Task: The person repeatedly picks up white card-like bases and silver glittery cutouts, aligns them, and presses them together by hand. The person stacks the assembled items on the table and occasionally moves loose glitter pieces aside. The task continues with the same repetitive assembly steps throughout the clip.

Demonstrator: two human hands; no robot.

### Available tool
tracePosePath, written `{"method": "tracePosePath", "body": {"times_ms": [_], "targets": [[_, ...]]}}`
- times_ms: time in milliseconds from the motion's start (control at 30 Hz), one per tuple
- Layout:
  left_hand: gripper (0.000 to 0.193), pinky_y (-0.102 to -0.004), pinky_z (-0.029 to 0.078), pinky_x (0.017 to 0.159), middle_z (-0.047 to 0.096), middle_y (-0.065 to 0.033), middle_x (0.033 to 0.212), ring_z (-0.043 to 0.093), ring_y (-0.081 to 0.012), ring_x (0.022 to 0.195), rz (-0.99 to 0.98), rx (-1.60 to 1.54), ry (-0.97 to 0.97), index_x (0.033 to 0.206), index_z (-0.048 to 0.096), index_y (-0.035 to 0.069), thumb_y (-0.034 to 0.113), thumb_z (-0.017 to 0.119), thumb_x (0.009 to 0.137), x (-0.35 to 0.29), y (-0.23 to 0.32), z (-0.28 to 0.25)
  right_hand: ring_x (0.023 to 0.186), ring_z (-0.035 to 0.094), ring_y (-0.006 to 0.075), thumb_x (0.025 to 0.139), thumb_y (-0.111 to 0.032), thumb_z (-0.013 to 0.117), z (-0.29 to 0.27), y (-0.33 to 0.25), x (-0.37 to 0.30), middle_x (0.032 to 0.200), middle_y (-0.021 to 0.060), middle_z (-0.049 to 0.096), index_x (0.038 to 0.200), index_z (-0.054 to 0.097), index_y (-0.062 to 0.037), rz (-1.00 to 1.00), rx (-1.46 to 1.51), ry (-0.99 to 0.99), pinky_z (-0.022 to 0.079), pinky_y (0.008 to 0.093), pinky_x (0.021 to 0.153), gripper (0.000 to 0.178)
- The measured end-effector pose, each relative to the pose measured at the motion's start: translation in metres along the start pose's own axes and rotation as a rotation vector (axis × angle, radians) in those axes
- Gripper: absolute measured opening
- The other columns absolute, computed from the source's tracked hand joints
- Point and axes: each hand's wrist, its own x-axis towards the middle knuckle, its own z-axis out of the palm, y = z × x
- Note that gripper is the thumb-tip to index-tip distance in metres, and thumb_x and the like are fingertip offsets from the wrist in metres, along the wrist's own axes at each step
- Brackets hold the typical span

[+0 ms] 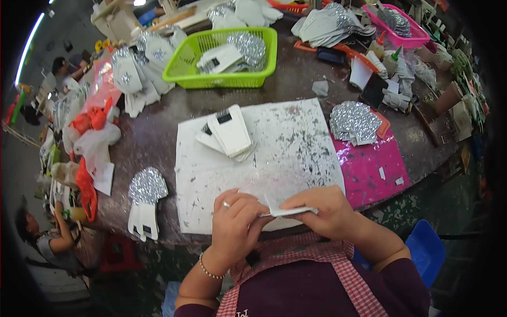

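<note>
My left hand and my right hand pinch a thin white flat piece between them, near the table's front edge. It is seen nearly edge-on, with a flap standing up at its left end, so its face is hidden. Beyond my hands, a small stack of white flat pieces lies fanned on a paint-stained white sheet; the top one bears a black label. Left of the sheet rests a pile of silver glitter pieces with white lower ends, some carrying black labels.
A lime green basket holding white and silver pieces stands at the back. Silver pieces sit partly over a magenta sheet at right. Glue bottles and dark phones lie farther off. Another person works at far left.
</note>
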Motion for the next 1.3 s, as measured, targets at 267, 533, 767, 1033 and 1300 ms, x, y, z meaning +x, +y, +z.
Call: {"method": "tracePosePath", "body": {"times_ms": [267,533,767,1033,1300], "targets": [[0.06,-0.0474,0.043,0.108,0.062,-0.0171,0.136,0.058,-0.0314,0.126,0.201,0.15,-0.199,0.13,0.061,0.008,0.001,0.076,0.073,-0.019,-0.006,-0.009,0.08,0.07,0.0331,0.078,-0.007,0.069,0.011,0.003,-0.001,0.09,0.0091,0.069,0.102,0.07,-0.0083,-0.342,-0.155,0.06,0.056,0.0425,0.066,0.024],[0.027,-0.0408,0.051,0.078,0.068,-0.0157,0.09,0.066,-0.0298,0.086,-0.25,0.213,0.016,0.104,0.069,-0.002,0.022,0.058,0.103,-0.041,-0.052,-0.055,0.115,0.065,0.0356,0.094,-0.03,0.072,0.003,0.013,-0.026,0.13,0.0166,0.065,0.137,0.058,-0.0025,-0.18,-0.136,0.17,0.055,0.0422,0.095,0.053],[0.048,-0.047,0.05,0.094,0.067,-0.0288,0.116,0.064,-0.0424,0.103,-0.684,0.51,0.184,0.121,0.065,-0.007,0.035,0.065,0.099,-0.069,-0.141,-0.151,0.131,0.053,0.0397,0.09,-0.027,0.074,0.0,0.057,-0.042,0.14,0.0216,0.057,0.141,0.053,-0.0025,0.04,-0.272,0.195,0.044,0.0469,0.109,0.06],[0.054,-0.0473,0.036,0.115,0.059,-0.0235,0.139,0.053,-0.0368,0.131,-0.423,0.879,0.407,0.138,0.056,-0.003,0.008,0.073,0.088,-0.096,-0.192,-0.134,0.139,0.046,0.0401,0.089,-0.027,0.074,0.001,0.087,-0.048,0.145,0.0214,0.055,0.126,0.065,-0.003,-0.016,-0.54,0.121,0.038,0.0502,0.115,0.045],[0.046,-0.0451,0.041,0.112,0.063,-0.0163,0.136,0.053,-0.0358,0.132,-0.216,0.174,0.127,0.127,0.067,0.004,0.004,0.079,0.083,-0.022,-0.039,-0.003,0.103,0.065,0.0105,0.097,-0.002,0.064,-0.155,0.068,-0.039,0.119,0.0062,0.072,0.131,0.066,-0.0004,0.242,-0.14,0.71,0.051,0.0279,0.094,0.034]]}}
